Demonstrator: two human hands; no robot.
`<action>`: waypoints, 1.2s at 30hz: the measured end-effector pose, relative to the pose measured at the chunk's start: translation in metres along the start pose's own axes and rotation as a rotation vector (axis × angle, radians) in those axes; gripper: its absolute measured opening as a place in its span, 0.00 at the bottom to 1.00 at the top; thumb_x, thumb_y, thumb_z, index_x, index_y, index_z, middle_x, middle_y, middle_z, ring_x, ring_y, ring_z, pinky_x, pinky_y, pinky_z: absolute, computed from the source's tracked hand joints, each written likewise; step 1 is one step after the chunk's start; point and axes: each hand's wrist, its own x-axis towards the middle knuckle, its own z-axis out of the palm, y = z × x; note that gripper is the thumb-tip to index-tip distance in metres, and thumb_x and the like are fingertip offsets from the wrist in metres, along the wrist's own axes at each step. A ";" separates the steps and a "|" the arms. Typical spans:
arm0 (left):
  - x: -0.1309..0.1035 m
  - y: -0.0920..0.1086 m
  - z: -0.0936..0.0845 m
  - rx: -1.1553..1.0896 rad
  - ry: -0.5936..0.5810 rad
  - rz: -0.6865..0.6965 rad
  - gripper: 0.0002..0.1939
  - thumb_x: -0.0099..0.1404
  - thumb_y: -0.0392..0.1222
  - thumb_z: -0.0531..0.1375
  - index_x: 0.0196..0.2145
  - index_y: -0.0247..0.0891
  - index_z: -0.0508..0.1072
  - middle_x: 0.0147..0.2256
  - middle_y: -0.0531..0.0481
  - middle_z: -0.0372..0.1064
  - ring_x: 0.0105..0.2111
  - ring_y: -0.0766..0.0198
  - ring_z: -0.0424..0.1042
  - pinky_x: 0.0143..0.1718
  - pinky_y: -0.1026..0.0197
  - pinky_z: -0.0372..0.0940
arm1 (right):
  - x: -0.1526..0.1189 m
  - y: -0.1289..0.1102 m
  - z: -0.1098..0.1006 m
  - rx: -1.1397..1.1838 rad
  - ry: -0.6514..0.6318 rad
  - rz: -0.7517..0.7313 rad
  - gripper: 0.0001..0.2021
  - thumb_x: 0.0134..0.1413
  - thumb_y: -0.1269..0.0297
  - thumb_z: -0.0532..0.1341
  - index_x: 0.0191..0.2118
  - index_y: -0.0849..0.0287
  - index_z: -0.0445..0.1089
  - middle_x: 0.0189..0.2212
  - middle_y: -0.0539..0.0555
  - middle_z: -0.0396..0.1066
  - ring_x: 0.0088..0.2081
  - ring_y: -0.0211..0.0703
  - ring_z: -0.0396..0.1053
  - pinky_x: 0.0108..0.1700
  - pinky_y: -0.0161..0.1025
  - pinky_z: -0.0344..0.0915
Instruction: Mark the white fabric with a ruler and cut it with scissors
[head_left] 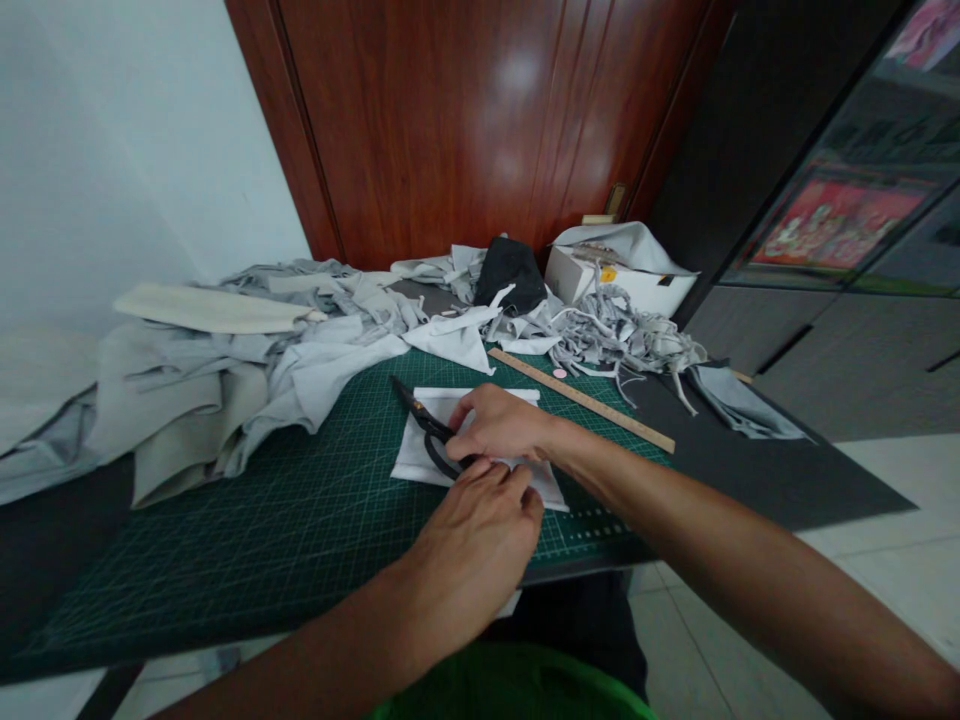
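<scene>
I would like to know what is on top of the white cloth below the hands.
Over the white cloth are the black scissors, their tip beyond its edge, and parts of the right hand and left hand. Whatever the hands cover, including some cloth, cannot be seen.

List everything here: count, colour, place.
Gridded mat: one, green, centre
Table: one, dark, beneath
Flat cloth: one, white, on mat
Metal scissors: one, black, over cloth
Wooden ruler: one, tan, mat's right
Round disc: one, pink, beyond ruler
Crumpled fabric: many, pale, left, rear
Tangled cords: many, grey, right
Soft bundle: one, black, rear
Box: one, white, right rear
Wooden door: one, brown, background
Cabinet: one, dark, right
Wall: one, white, left
Left hand, right hand: two, bare, at scissors
</scene>
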 end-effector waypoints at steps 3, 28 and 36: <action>-0.004 -0.002 0.006 -0.075 -0.006 0.008 0.23 0.68 0.29 0.53 0.59 0.31 0.75 0.50 0.37 0.72 0.52 0.46 0.72 0.58 0.44 0.68 | 0.009 0.007 -0.010 0.168 0.005 -0.011 0.04 0.46 0.70 0.69 0.32 0.62 0.77 0.18 0.45 0.68 0.20 0.33 0.59 0.20 0.31 0.51; -0.009 -0.009 0.020 -0.474 0.154 -0.042 0.20 0.69 0.29 0.53 0.52 0.38 0.79 0.44 0.44 0.67 0.46 0.55 0.68 0.48 0.52 0.67 | -0.031 0.045 -0.064 -0.299 0.338 -0.119 0.18 0.38 0.62 0.81 0.33 0.57 0.74 0.27 0.47 0.77 0.28 0.41 0.71 0.29 0.35 0.57; -0.017 0.005 0.017 -0.401 0.178 -0.153 0.16 0.70 0.32 0.54 0.44 0.40 0.81 0.40 0.43 0.73 0.43 0.52 0.73 0.45 0.50 0.70 | -0.019 0.045 -0.048 -0.504 0.386 -0.065 0.11 0.46 0.72 0.75 0.34 0.58 0.74 0.30 0.50 0.78 0.32 0.44 0.73 0.33 0.36 0.58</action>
